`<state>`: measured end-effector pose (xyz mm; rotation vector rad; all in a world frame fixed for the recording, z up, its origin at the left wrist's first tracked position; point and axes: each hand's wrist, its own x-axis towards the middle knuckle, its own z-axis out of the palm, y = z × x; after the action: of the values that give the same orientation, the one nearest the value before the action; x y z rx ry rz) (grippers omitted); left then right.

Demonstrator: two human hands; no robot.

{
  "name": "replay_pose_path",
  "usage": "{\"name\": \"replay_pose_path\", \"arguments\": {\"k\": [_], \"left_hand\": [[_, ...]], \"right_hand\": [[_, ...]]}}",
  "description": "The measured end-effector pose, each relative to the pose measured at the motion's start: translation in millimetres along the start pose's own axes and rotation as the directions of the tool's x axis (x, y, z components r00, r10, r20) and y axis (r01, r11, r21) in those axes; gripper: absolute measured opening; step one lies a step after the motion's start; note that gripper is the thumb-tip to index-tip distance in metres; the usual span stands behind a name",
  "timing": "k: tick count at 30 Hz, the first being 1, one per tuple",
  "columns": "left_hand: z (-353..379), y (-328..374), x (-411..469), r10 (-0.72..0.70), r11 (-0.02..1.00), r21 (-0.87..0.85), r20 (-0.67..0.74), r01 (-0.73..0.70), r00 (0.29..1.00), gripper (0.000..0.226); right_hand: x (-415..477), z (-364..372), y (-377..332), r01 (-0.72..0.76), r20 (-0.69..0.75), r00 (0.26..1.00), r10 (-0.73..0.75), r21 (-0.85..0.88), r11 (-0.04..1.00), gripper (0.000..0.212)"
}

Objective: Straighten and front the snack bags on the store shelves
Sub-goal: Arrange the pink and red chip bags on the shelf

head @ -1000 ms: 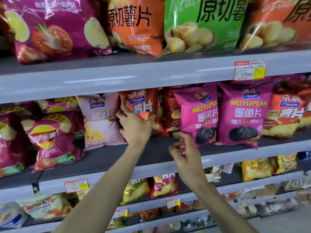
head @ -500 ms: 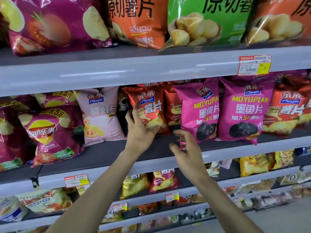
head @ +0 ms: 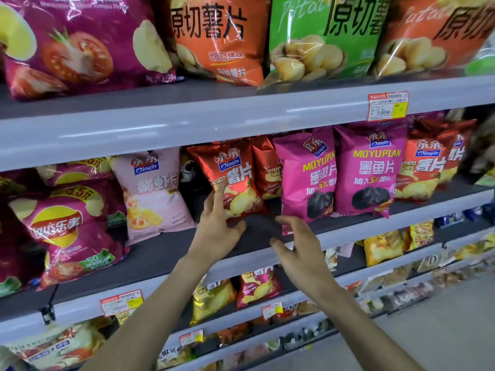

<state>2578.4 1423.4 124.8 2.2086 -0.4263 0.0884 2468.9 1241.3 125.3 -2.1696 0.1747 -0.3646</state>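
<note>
Hands [head: 217, 234] [head: 301, 254], two, hover at one red bag [head: 233, 170].

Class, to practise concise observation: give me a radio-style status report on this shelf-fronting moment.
Left grip open, fingers touching red chip bag. Right grip open, holding nothing, before magenta bag. Chip bag tilted, back from shelf edge. Nothing blocking.

Shop: tiered shelves [head: 187, 121] packed with snack bags [head: 369, 170], price tags [head: 387, 106] on edges; blurred lowest row [head: 302, 336] probably small packets.
</note>
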Motion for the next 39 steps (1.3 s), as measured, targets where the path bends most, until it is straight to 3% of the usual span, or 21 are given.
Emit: {"name": "replay_pose_path", "arguments": {"k": [5, 12, 18, 22, 28, 31, 36, 39], "left_hand": [[-4, 4, -25, 0.008, 0.983, 0.181, 0.044, -0.016, 0.999, 0.084], [-1, 48, -54, -0.044, 0.928, 0.37, -0.009, 0.044, 0.999, 0.062], [36, 94, -47, -0.07, 0.918, 0.389, -0.031, 0.076, 0.997, 0.067], [65, 121, -33, -0.13, 0.927, 0.345, -0.081, 0.15, 0.988, 0.079], [92, 143, -8, -0.182, 0.941, 0.259, -0.151, 0.216, 0.972, 0.097], [101, 148, 0, -0.228, 0.937, 0.223, -0.189, 0.267, 0.955, 0.105], [118, 155, 12, -0.295, 0.954, -0.012, -0.188, 0.298, 0.937, 0.082], [121, 155, 20, -0.372, 0.928, -0.116, -0.201, 0.354, 0.906, 0.091]], "right_hand": [[-2, -17, 10, 0.043, -0.021, 0.999, -0.047, -0.16, 0.986, 0.043], [12, -48, 21, 0.159, -0.014, 0.984, -0.177, -0.375, 0.913, 0.033], [26, -108, 51, 0.249, -0.032, 0.955, -0.295, -0.455, 0.855, 0.03], [48, -158, 75, 0.295, -0.098, 0.918, -0.385, -0.483, 0.825, 0.033], [76, -221, 118, 0.24, -0.2, 0.915, -0.35, -0.427, 0.872, 0.03], [82, -238, 138, 0.227, -0.181, 0.931, -0.318, -0.394, 0.891, 0.032], [89, -249, 164, 0.181, -0.09, 0.974, -0.209, -0.249, 0.952, 0.039], [93, -248, 167, 0.139, -0.059, 0.987, -0.148, -0.137, 0.981, 0.046]]}}
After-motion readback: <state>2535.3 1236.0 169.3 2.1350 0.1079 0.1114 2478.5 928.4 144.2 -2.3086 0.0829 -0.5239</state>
